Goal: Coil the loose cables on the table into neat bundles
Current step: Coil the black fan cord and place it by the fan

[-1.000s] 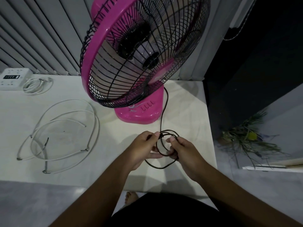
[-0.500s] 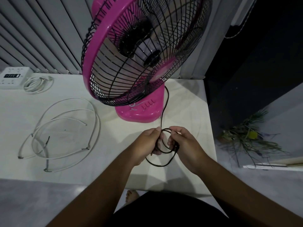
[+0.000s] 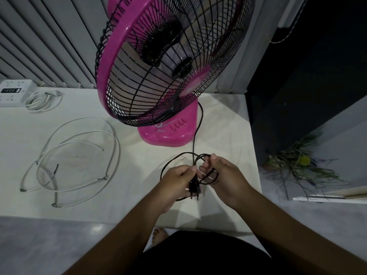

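A black fan cable (image 3: 198, 124) runs from the pink fan's base toward me and ends in small loops between my hands. My left hand (image 3: 176, 182) grips the loops, and the black two-pin plug (image 3: 193, 189) hangs below its fingers. My right hand (image 3: 222, 175) pinches the loops from the right side. Loose white cables (image 3: 79, 155) lie in wide open loops on the left of the white table (image 3: 129, 195). A small coiled white cable (image 3: 39, 101) rests at the back left.
The pink fan (image 3: 168, 72) with a black grille stands at the table's back middle, overhanging the surface. A white power strip (image 3: 14, 92) sits at the far left corner. The table's right edge drops to a floor with a bunch of plants (image 3: 297, 165).
The loops have opened wider to the left, and the plug now hangs free under my left hand. My right hand has shifted slightly up along the loops.
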